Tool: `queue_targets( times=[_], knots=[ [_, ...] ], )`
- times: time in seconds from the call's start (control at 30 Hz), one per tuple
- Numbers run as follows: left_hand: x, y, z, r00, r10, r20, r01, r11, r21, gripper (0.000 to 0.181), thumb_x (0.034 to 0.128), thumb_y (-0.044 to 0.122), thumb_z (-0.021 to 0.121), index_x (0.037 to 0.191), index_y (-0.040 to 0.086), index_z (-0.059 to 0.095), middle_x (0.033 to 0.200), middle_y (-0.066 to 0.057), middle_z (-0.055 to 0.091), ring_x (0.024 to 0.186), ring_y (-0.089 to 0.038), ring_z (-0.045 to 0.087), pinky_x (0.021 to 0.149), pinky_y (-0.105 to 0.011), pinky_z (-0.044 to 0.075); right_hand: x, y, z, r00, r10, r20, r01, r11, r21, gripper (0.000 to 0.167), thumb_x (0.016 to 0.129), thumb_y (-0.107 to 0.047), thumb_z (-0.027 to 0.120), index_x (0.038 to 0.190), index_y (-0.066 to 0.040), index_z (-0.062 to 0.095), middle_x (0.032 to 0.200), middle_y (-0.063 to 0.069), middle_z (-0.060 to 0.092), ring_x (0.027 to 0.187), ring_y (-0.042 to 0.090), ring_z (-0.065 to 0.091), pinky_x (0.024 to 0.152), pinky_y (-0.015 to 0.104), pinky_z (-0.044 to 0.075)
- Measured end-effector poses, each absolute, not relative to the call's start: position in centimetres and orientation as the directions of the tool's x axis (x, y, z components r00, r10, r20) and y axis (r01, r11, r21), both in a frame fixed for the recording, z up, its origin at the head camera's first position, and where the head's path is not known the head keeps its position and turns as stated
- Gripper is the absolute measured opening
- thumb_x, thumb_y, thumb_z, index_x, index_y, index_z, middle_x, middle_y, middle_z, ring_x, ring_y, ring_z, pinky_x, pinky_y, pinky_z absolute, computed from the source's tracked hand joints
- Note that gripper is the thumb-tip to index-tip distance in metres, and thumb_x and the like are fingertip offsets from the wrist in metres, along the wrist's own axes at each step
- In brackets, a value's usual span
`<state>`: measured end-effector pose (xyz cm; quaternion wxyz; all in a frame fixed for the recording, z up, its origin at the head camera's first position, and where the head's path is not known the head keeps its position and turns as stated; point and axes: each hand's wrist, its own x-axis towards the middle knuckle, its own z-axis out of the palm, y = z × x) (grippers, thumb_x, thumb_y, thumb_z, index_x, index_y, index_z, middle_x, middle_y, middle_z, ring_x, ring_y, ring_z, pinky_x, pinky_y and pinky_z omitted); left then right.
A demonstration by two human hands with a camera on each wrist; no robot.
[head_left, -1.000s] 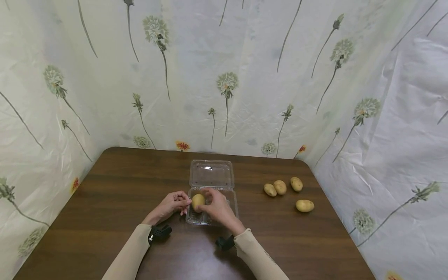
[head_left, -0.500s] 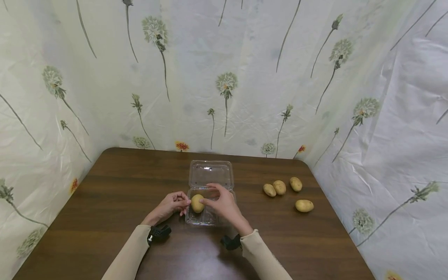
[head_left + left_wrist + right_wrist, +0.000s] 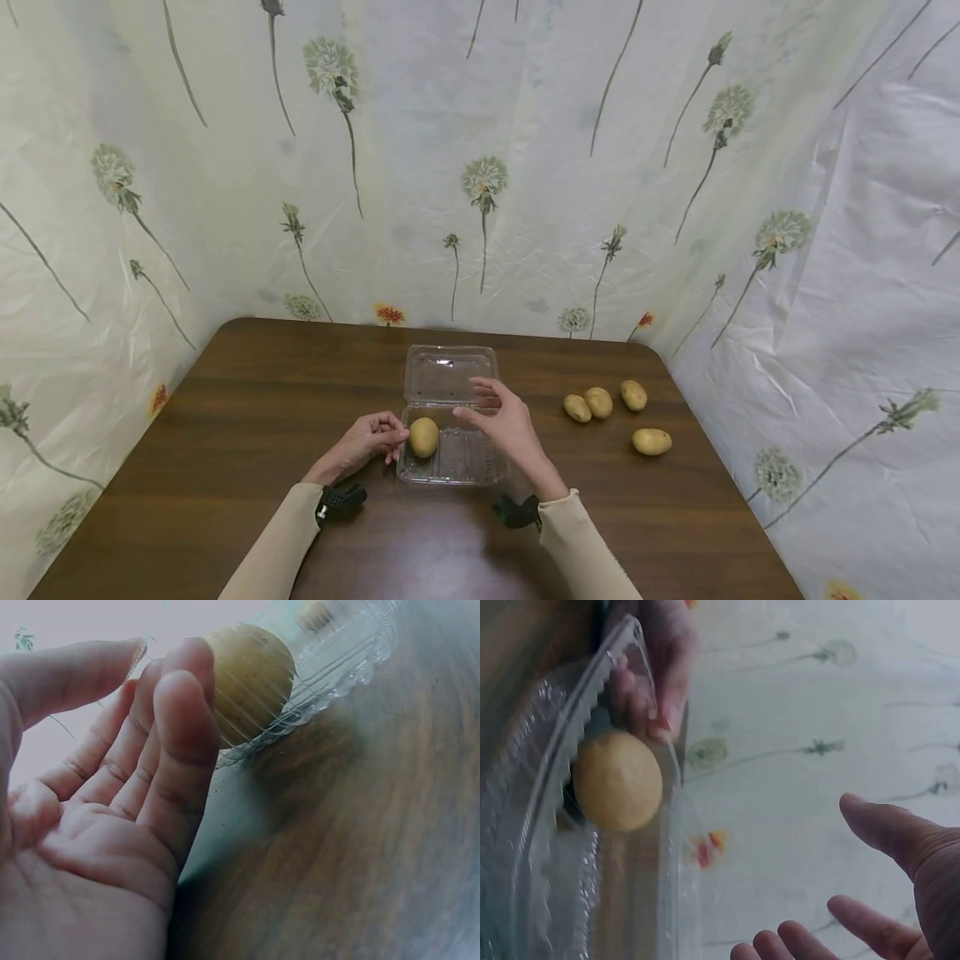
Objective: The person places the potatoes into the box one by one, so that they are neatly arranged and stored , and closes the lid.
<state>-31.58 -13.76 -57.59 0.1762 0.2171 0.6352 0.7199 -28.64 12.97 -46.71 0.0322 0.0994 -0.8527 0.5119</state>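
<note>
A clear plastic clamshell container (image 3: 468,467) lies with its lid (image 3: 450,375) folded back on the table. One potato (image 3: 423,437) sits in its left part; the left wrist view shows that potato (image 3: 251,686) through the ribbed wall. My left hand (image 3: 369,437) pinches the container's left rim between thumb and fingers, beside the potato. My right hand (image 3: 512,425) is held over the container's right side, thumb and fingers spread, holding nothing. In the right wrist view the right hand (image 3: 900,900) appears apart from the potato (image 3: 617,781).
To the right on the brown wooden table (image 3: 300,367) lie several potatoes: a touching pair with a left potato (image 3: 577,407) and a right potato (image 3: 599,402), a farther potato (image 3: 633,395) and a nearer potato (image 3: 652,442). A flower-print curtain (image 3: 405,167) surrounds the table.
My right hand has let go of the potato inside the container and moved right, its fingers spreading. The left hand has stayed at the rim.
</note>
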Motion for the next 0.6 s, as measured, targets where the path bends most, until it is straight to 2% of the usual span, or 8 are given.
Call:
queue_targets(
  times=[0.17,0.33,0.6],
  knots=[
    [-31.6,-13.8,-57.7,-0.841,0.532,0.098,0.030,-0.135,0.990,0.008,0.0962,0.010,0.058,0.096,0.003,0.054,0.075,0.000,0.062,0.063,-0.011,0.057,0.056,-0.023,0.050,-28.7,14.4,-46.1,-0.983,-0.098,0.155,-0.183,0.465,-0.866,0.059,0.077,-0.044,0.079,0.129,-0.028,0.056,0.125,0.002,0.063,0.113,0.031,0.061,0.084,0.041,0.054],
    [-31.7,-13.8,-57.9,-0.842,0.532,0.095,0.031,-0.128,0.991,0.009,0.0964,0.010,0.057,0.096,0.002,0.053,0.075,-0.002,0.062,0.063,-0.011,0.058,0.056,-0.023,0.050,-28.9,16.0,-45.9,-0.986,-0.063,0.152,-0.163,0.471,-0.867,0.059,0.076,-0.046,0.079,0.128,-0.028,0.057,0.125,0.007,0.063,0.112,0.027,0.062,0.086,0.044,0.053],
    [-31.6,-13.7,-57.8,-0.847,0.525,0.089,0.026,-0.126,0.992,0.009,0.0964,0.009,0.057,0.097,0.001,0.052,0.076,-0.004,0.062,0.063,-0.012,0.058,0.056,-0.023,0.050,-29.4,18.5,-45.8,-0.987,-0.047,0.156,-0.160,0.453,-0.877,0.058,0.078,-0.048,0.076,0.129,-0.027,0.056,0.126,0.007,0.061,0.115,0.028,0.060,0.088,0.043,0.052]
  ],
)
